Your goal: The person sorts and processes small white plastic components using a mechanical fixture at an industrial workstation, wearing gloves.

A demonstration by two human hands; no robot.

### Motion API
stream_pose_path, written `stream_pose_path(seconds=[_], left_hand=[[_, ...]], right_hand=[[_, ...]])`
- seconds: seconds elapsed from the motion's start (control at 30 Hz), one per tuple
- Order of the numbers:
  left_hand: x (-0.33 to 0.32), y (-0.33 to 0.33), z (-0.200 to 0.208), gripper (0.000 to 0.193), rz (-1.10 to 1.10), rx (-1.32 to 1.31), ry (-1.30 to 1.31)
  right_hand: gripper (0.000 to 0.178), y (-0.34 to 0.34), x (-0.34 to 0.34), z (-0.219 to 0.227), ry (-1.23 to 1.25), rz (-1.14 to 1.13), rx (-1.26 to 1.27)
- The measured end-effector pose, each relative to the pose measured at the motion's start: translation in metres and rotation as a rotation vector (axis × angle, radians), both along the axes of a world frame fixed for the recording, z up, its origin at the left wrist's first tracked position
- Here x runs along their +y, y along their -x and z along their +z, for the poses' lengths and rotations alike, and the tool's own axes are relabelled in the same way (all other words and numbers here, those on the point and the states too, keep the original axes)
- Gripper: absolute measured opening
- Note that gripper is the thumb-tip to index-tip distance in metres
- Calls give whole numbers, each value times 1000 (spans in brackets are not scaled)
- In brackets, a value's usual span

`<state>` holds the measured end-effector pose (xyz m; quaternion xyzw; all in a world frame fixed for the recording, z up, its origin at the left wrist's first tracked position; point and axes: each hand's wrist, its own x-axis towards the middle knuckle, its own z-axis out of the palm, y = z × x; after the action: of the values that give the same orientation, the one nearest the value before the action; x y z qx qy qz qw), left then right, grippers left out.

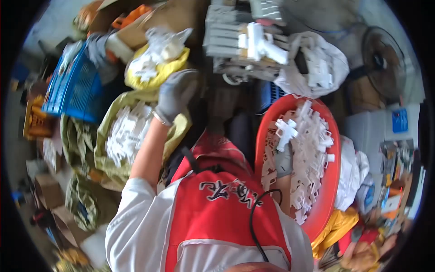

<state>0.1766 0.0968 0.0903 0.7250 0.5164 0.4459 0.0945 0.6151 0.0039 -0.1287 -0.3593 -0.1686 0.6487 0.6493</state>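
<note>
My left hand (176, 94), in a grey glove, is raised between a yellow bag (181, 61) and an olive sack (108, 122). Its fingers are curled together, and whatever they might hold is hidden. White plastic pieces (129, 131) fill the olive sack. My right hand (284, 162), also gloved, reaches into a red oval tub (334, 181). At its fingertips is a white cross-shaped plastic part (286, 132), which covers some of the fingers. Many similar white parts (310, 158) lie heaped around that hand.
Ahead stands a grey slatted block (222, 38) with a white plastic piece (260, 43) on top. Beside it are a white bag of parts (319, 63) and a fan (380, 59). A blue basket (74, 86) stands left, near a cardboard box (163, 20).
</note>
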Motion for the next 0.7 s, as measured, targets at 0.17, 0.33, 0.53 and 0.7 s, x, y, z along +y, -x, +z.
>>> stream_pose_path(seconds=[0.17,0.33,0.53,0.7], left_hand=[[42,-22,46,25,-74,35,-96],[81,-45,69,35,-164,175,-59],[115,-66,80,47,-243,170,198],[128,-73,89,43,-261,235,228]], right_hand=[[39,25,-2,61,30,-85,-292],[44,22,-8,79,6,-9,-613],[45,15,-13,105,-1,-23,-733],[45,12,-6,123,-36,-61,-692]])
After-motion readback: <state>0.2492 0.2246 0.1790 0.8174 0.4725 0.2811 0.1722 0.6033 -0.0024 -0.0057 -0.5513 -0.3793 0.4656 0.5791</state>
